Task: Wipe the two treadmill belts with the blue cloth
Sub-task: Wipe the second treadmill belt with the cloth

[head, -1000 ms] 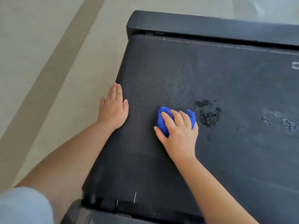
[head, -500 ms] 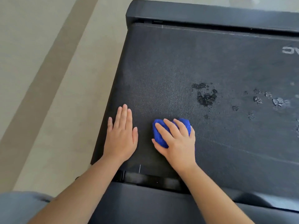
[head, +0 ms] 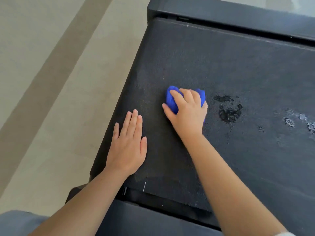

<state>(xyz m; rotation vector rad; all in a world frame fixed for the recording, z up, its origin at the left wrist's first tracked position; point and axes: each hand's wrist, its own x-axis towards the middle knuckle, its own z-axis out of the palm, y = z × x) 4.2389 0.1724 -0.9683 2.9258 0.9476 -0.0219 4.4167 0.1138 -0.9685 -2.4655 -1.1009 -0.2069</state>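
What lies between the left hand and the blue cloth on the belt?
Nothing but bare treadmill belt: the head view shows the left hand flat and apart from the blue cloth.

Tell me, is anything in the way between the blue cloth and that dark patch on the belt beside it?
Nothing visible. The right hand grips the blue cloth, and only bare treadmill belt lies between it and the dark patch to its right. The left hand rests flat on the opposite side.
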